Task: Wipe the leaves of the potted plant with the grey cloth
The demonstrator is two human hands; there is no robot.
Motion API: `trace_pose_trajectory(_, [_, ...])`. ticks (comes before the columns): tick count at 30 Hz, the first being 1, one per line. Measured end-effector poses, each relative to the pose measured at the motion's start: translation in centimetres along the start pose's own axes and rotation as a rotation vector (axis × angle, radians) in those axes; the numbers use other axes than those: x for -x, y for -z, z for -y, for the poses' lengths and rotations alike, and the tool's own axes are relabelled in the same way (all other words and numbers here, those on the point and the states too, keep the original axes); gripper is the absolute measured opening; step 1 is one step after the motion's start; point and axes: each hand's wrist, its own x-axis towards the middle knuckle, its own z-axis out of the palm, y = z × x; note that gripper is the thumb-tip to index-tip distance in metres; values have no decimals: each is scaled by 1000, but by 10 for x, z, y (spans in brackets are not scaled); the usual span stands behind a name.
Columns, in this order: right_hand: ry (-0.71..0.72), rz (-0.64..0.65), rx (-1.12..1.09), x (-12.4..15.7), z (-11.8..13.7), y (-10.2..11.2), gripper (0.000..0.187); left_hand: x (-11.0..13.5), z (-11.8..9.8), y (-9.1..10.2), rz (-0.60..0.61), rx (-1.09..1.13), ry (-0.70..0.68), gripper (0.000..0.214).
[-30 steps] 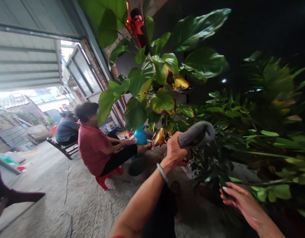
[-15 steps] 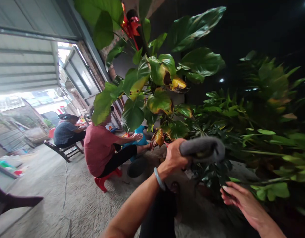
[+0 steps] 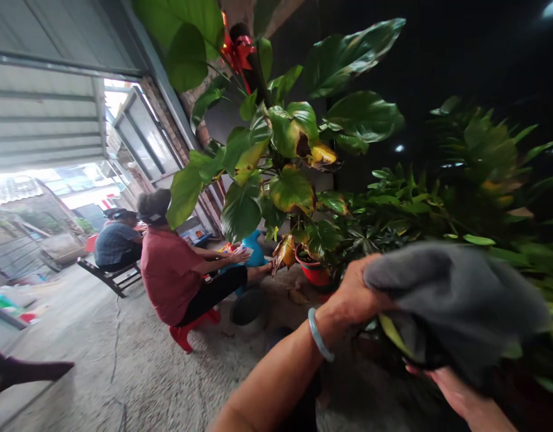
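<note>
My left hand (image 3: 352,294), with a pale bracelet on the wrist, is closed on one end of a grey cloth (image 3: 447,294). The cloth hangs spread out toward the right, blurred by motion, in front of the leafy plants. Beneath its lower edge is my right hand (image 3: 456,390); the cloth covers most of its fingers, so their grip is hidden. A yellow-green strip (image 3: 393,335), perhaps a leaf or the cloth's edge, shows under the cloth near my left hand.
A tall broad-leaved plant (image 3: 289,186) with yellowing leaves stands ahead, near a red pot (image 3: 315,273). At left a person in a red shirt (image 3: 168,270) sits on a red stool (image 3: 184,336) by a dark bucket (image 3: 249,309). Another person (image 3: 117,243) sits on a chair beyond.
My left hand has moved right and a little down, and the cloth has swung from a folded loop into a wide spread over my right hand. The person in red has leaned back.
</note>
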Motion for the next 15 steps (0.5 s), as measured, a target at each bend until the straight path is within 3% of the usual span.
trace_pose_trajectory(3, [-54,-26,-50,-6,-19,-14,36,-24,12,-6,-293,73,-26,38])
trace_pose_trajectory(6, [-51,-2,-71,-10,-36,-19,39,-22,42,-4,-413,-166,61,34])
trace_pose_trajectory(9, [-9,7,-49,-10,-46,-15,33,2,61,6,-207,-384,182,32])
trace_pose_trajectory(12, [-36,13,-26,-9,-45,-12,30,15,47,12,20,-342,132,27])
trace_pose_trajectory(13, [-65,12,-22,-8,-43,-12,32,13,37,12,35,-280,78,26])
trace_pose_trajectory(15, [-111,-7,-38,-8,-36,-14,37,0,18,9,-62,-151,-26,30])
